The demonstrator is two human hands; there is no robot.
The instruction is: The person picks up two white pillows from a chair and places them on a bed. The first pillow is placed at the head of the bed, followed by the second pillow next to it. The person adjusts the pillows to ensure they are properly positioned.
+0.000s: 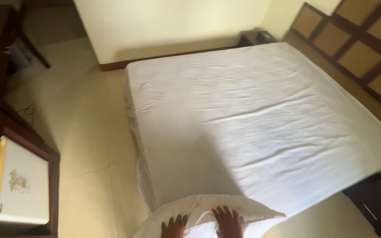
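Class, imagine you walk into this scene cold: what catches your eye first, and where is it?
The big bed under a smooth white sheet fills the middle. At the bottom edge, the left hand and right hand press flat on a white pillow at the bed's near end. A panelled headboard lines the right.

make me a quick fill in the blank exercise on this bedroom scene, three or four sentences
1. Both hands, left hand and right hand, press on a folded white ____.
2. The sheet spread over the bed is ____ in colour.
3. The panelled headboard is made of ____.
4. The floor beside the bed is laid with pale ____.

Missing words: cloth; white; wood; tiles
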